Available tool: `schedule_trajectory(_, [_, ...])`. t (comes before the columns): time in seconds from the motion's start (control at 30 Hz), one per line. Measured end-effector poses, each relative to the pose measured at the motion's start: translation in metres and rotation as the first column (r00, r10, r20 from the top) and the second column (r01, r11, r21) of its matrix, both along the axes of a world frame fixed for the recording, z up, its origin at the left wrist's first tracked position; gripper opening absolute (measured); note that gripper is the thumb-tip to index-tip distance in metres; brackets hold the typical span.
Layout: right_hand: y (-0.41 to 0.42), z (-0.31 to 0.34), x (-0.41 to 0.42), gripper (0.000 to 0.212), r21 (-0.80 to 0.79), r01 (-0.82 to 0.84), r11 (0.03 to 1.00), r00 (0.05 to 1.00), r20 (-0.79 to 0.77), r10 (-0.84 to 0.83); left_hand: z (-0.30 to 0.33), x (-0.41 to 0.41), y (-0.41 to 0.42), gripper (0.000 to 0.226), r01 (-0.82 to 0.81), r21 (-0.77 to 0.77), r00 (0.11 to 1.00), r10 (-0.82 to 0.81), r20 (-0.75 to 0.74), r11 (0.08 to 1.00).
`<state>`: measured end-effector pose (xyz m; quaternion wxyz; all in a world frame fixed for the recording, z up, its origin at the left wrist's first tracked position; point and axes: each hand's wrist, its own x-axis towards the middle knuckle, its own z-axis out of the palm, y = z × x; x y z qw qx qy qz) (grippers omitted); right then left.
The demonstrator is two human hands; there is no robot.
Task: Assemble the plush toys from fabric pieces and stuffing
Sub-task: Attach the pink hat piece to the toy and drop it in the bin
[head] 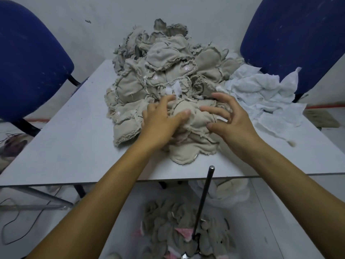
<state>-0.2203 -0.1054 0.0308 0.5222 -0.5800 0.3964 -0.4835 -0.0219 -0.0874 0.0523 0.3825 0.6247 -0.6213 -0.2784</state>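
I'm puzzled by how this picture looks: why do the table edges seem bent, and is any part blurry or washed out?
Head view: the wide-angle lens bows the table edge and leans the blue chairs outward; light is soft and even, with faint shadows and no glare; the beige fabric pile is fairly sharp, while the right hand fingers look slightly smeared and the frame corners go soft.

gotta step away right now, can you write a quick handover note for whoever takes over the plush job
Left hand: fingers spread, pressing on the beige piece at the front of the pile, not clearly gripping.
Right hand: fingers curled over the same piece; whether it grips is unclear.
Beige fabric pile: heaped mid-table, shells inside out, seams showing.
White stuffing sheets: right of the pile.
Metal rod: upright below the table's near edge, over a bin of grey pieces.
Done: nothing visibly finished on the table.
Left: work through the pile.
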Motion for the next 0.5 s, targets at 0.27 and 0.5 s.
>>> schedule_trajectory(0.27, [0.018,-0.008,0.016,0.030,-0.754,-0.151,0.640,0.647,-0.564,-0.513,-0.005,-0.002,-0.008,0.010,-0.058,0.007,0.955,0.057,-0.292,0.998])
schedule_trajectory(0.5, [0.021,-0.004,0.008,0.027,-0.617,-0.227,0.753,0.510,-0.734,-0.448,0.000,-0.006,-0.007,0.022,-0.100,-0.038,0.941,0.082,-0.329,0.994])
